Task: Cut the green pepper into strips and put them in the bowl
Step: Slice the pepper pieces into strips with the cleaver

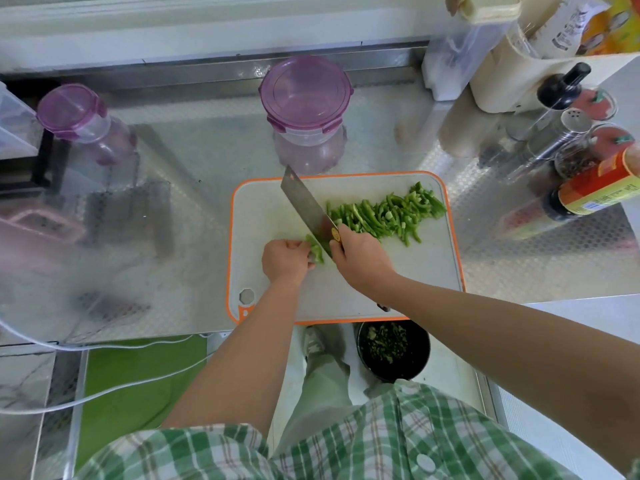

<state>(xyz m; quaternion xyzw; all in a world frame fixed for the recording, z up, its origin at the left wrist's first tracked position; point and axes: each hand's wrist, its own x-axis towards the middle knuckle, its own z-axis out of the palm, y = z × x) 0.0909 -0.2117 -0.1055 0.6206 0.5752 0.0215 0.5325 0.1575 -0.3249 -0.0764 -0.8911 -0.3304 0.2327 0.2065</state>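
The right grip (362, 260) is closed round the knife (304, 206); the pepper piece (317, 252) is pinched by the left grip (284, 259).

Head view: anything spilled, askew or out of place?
Nothing spilled: the pepper strips lie heaped on the cutting board. Only oddity: the board's near edge sits right at the front edge of the counter, above a black bin.

Uncut pepper piece (317, 251): small, green, flat on cutting board (263, 209), left of centre. Strips (384, 216): thin, heaped along the far right.
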